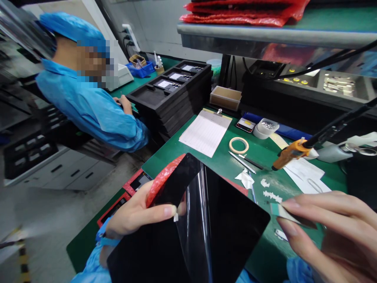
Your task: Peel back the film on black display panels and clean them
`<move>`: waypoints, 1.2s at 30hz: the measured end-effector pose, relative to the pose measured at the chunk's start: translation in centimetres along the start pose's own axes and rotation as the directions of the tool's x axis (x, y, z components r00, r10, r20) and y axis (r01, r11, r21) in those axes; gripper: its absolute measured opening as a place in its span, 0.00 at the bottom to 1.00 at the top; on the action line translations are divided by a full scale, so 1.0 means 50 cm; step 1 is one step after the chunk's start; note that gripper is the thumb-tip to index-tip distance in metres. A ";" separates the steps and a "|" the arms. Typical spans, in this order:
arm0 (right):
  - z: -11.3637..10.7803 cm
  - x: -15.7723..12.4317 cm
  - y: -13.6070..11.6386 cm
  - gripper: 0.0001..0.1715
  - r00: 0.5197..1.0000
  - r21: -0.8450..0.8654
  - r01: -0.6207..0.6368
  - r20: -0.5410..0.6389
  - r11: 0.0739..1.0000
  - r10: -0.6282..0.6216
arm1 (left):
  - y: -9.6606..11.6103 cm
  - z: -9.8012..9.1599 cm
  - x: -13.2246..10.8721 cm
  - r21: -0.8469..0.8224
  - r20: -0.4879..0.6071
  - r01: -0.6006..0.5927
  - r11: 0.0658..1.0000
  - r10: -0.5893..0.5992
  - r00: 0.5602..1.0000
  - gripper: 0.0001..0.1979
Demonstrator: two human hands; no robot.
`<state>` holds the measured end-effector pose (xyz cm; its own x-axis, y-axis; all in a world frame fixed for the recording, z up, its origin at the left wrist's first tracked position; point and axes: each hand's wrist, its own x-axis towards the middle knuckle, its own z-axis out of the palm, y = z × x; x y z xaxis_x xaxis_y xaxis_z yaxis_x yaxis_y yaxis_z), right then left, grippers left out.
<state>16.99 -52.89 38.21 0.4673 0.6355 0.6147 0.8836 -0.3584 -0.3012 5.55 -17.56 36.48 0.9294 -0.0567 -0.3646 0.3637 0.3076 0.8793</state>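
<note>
Nearer us than the tape roll (231, 144), we hold the black panel (232, 220) tilted — left hand (137, 216) clamped over its edge, thumb by a white tab (176, 217), probably to steady it beneath clear film (194, 224). Right of the roll, our right hand (326, 224) pinches a green-tipped strip (276, 210) between thumb and fingers.

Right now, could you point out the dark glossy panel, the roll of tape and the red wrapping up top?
Dark glossy panel (228, 220): head view, on its face, right of the glare.
Roll of tape (238, 152): head view, on the ring's near edge.
Red wrapping (235, 13): head view, around its middle.
</note>
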 end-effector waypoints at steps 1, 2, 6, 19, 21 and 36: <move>0.000 0.000 -0.001 0.14 1.000 0.002 -0.010 -0.007 1.000 0.010 | 0.001 0.001 -0.002 -0.005 -0.003 0.005 1.000 -0.005 1.000 0.20; 0.000 0.000 -0.002 0.14 1.000 0.004 -0.015 -0.012 1.000 0.015 | 0.002 0.002 -0.004 -0.008 -0.005 0.009 1.000 -0.009 1.000 0.20; 0.002 0.002 -0.013 0.14 0.998 0.002 -0.047 -0.034 0.999 0.047 | 0.001 0.000 -0.009 0.002 -0.005 0.037 0.999 -0.037 0.999 0.19; 0.003 0.016 -0.033 0.11 0.998 -0.047 -0.046 -0.043 0.998 0.044 | -0.002 0.006 -0.008 0.001 -0.005 0.043 0.999 -0.043 0.999 0.18; 0.005 0.012 -0.034 0.10 0.998 -0.046 -0.053 -0.044 0.998 0.051 | -0.003 0.004 -0.008 0.008 -0.001 0.042 0.999 -0.042 0.999 0.17; -0.003 0.012 -0.037 0.09 0.995 -0.096 -0.069 -0.085 0.993 0.061 | -0.002 0.004 -0.009 0.035 -0.033 0.064 0.997 -0.063 0.997 0.21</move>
<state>15.61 -51.95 39.22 0.5164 0.5522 0.6545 0.8423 -0.4653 -0.2720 5.11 -17.75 36.64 0.9022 -0.0444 -0.4291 0.4243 0.2701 0.8643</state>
